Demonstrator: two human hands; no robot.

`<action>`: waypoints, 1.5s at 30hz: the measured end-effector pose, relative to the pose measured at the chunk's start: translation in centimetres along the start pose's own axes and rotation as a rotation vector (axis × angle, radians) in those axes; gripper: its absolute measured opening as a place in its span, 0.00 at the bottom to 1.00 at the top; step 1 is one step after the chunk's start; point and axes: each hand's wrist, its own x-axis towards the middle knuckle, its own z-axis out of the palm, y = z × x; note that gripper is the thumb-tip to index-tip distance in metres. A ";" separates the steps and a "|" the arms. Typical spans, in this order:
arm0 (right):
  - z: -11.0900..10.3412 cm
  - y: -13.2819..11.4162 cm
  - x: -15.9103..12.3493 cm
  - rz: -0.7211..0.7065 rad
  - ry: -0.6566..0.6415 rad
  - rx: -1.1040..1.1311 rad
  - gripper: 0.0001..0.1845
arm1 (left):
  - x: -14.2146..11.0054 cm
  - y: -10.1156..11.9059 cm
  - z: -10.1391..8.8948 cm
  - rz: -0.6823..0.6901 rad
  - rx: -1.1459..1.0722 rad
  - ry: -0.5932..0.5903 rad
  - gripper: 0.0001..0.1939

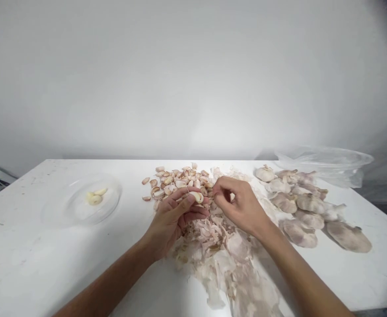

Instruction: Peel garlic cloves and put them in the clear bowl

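My left hand point(176, 211) holds a pale garlic clove point(197, 197) between thumb and fingers. Close by on its right, my right hand point(237, 202) has thumb and forefinger pinched together, apart from the clove; I cannot make out what they hold, if anything. Unpeeled garlic cloves point(180, 176) lie in a pile just beyond both hands. Beneath the hands, loose papery garlic skins point(226, 259) spread towards the front of the table. On the left, a clear plate point(109, 211) carries a few peeled cloves point(95, 198).
Several whole garlic bulbs point(299, 202) are heaped on the right side of the white table point(24, 246). A clear plastic bag point(332, 163) lies behind them near the far right corner. A plain pale wall point(180, 79) rises behind the table's back edge.
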 end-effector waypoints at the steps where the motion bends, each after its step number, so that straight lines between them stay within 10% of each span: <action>1: -0.3 0.1 0.0 -0.034 -0.100 -0.029 0.12 | 0.0 0.1 0.0 0.033 0.040 0.027 0.11; 4: -0.6 0.3 -0.2 -0.155 -0.207 -0.093 0.11 | 0.0 0.1 -0.2 0.111 0.151 0.085 0.10; 13: 0.8 -0.1 -0.5 -0.479 0.021 -0.073 0.08 | 0.0 -0.4 0.1 0.154 0.308 0.072 0.12; 39: 1.1 -1.3 -1.2 -0.251 -0.103 0.022 0.13 | -0.3 -0.6 0.1 0.012 0.249 -0.033 0.13; 45: 0.8 -1.0 -0.9 -0.186 0.053 0.111 0.12 | -0.7 0.1 0.3 -0.022 0.256 -0.111 0.12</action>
